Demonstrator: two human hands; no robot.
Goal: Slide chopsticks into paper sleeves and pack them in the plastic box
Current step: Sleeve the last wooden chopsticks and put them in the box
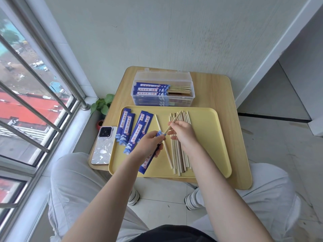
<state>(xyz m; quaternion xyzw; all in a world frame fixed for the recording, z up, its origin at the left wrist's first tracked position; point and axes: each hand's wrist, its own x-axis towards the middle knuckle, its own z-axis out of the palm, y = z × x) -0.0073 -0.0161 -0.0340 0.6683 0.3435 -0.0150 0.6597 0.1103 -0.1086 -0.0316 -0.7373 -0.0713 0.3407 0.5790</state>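
The yellow tray (209,137) overhangs the table's (218,91) near edge, its right part bare. Above the tray, the left hand (148,144) grips a blue sleeve (148,161), long axis running from its mouth down-left. The right hand (181,131) pinches a pale chopstick (173,122), tip at that mouth, tail pointing up-right. The box (163,88) lies beyond the tray.
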